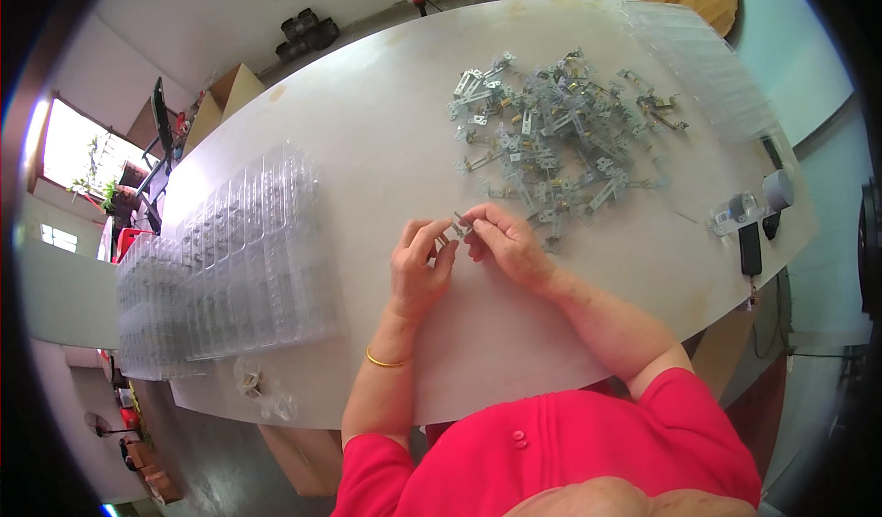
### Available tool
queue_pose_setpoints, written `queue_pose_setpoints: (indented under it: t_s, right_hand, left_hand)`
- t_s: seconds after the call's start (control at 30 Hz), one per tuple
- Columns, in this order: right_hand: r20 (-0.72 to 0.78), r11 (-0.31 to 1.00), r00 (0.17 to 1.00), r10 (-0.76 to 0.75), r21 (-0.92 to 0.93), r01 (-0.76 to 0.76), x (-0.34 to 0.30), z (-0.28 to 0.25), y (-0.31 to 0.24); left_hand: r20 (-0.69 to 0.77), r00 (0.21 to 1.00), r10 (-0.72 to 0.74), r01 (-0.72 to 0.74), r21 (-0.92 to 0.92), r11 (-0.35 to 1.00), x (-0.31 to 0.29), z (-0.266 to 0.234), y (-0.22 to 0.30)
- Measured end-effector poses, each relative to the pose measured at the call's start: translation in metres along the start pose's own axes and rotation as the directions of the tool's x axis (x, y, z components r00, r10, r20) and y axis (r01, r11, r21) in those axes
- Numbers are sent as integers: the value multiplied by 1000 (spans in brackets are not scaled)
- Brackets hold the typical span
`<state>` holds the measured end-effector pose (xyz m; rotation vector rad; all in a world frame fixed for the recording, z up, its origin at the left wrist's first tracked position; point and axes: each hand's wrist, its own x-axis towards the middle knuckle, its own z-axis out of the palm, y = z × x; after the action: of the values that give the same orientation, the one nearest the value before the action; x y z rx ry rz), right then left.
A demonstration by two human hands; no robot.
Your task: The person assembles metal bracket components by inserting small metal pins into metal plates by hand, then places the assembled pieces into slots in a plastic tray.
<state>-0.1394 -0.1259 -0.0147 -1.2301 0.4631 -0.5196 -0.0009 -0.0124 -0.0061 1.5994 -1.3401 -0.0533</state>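
Nearest the camera, a red shirt (560, 443) with two small buttons is seen, its short sleeves ending above bare forearms. At the far left of the pale counter (367, 122), clear ridged plastic trays (243, 251) are stacked and overlapped, with a clear plastic bag (276, 409) laid just below them. A gold bangle (384, 362) is worn on the left wrist; the left forearm is held nearly upright, and the left hand (418, 262) is curled, its grip closed with thumb and fingertips on a small metal part (459, 229), silvery and narrow, raised between both hands. The same part is pinched by the right hand (511, 249), its forearm slanted in from the lower right. Beyond, similar silvery brackets (560, 140) with brassy bits are heaped loosely; farther right, a black flat object (751, 249) is laid.
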Motion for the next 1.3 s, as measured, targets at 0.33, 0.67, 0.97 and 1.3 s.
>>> queue_pose_setpoints:
  t_s: [0.33,0.67,0.97,1.3]
  right_hand:
    - [-39,996,995,-90,1,90,4,0,4]
    - [77,775,833,-548,-329,540,1,2,3]
    - [90,744,837,-539,-415,524,-6,6,-5]
    - [-130,958,959,-250,107,265,2,6,3]
  left_hand:
    - [88,992,94,-88,-77,993,0,0,2]
    - [163,957,-241,277,-253,927,-2,-7,-5]
    - [362,861,-357,507,-546,667,-3,-10,-8]
    - [301,884,-358,432,-818,380,6,-26,-20]
